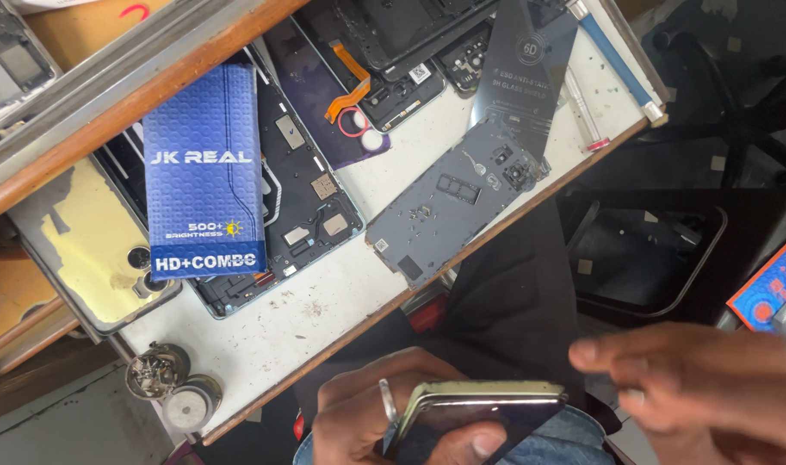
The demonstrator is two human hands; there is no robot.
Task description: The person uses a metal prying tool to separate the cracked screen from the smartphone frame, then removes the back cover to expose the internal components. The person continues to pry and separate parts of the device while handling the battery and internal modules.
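Observation:
My left hand (371,413), with a ring on one finger, grips a dark smartphone (479,413) with a light metallic edge, held low over my lap in front of the workbench. My right hand (711,387) hovers just to the right of the phone, fingers spread and blurred, holding nothing that I can see. A thin clear film piece may sit near its fingertips, too blurred to tell.
The white worktop (324,310) carries a blue flat box (204,172), an opened phone frame (311,207), a grey back cover (453,207), a dark protector packet (526,77), a yellow phone back (92,250) and two round tins (169,387). A black tray (643,258) lies right.

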